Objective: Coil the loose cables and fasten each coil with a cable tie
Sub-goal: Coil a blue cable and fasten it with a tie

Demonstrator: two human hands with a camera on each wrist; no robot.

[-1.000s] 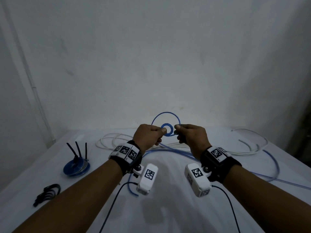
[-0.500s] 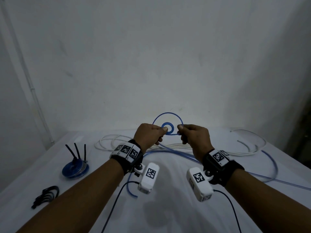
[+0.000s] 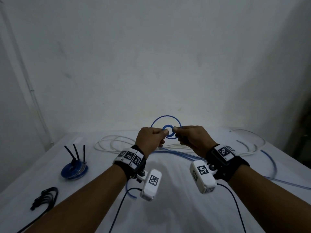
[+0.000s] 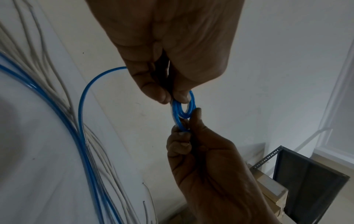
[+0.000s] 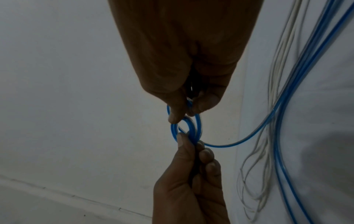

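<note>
A small, tight blue cable coil (image 3: 168, 132) hangs in the air above the table's far middle, held between both hands. My left hand (image 3: 165, 132) pinches its left side with thumb and forefinger, and my right hand (image 3: 175, 132) pinches its right side. A wider single blue loop (image 3: 165, 117) arcs above the coil. The left wrist view shows the coil (image 4: 184, 110) between my left hand (image 4: 170, 97) and right hand (image 4: 191, 125). In the right wrist view the coil (image 5: 188, 128) trails a blue strand (image 5: 239, 142) down to the table.
A finished blue coil (image 3: 74, 170) with black ties sticking up lies at the left. A bunch of black cable ties (image 3: 45, 198) lies nearer. Loose white cable (image 3: 117, 143) and blue cable (image 3: 272, 165) sprawl over the white table. A dark metal rack (image 4: 306, 181) stands off the table's right.
Almost nothing: both hands keep pinching the small blue coil in the same place, with only slight shifts of the fingers.
</note>
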